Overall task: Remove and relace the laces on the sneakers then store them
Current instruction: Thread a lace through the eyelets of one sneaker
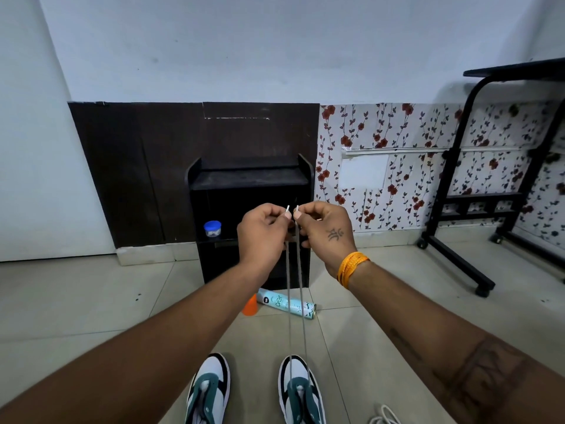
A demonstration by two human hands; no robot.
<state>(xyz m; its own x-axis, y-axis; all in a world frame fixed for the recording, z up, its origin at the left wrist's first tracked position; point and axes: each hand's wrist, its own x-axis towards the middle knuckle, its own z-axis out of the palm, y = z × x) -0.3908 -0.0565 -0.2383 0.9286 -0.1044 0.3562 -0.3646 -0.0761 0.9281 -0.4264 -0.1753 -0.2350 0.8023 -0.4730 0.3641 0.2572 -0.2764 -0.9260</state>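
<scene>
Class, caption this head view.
Both hands hold the lace ends level above the right sneaker.

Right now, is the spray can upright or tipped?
Tipped: the spray can lies on its side on the floor before the black cabinet.

You had one readable label in front of you: the spray can point(287, 302) lying on the floor tiles carried what looked like "aer" in teal letters along its pale side. The small dark badge near its cap was too small to read.
</scene>
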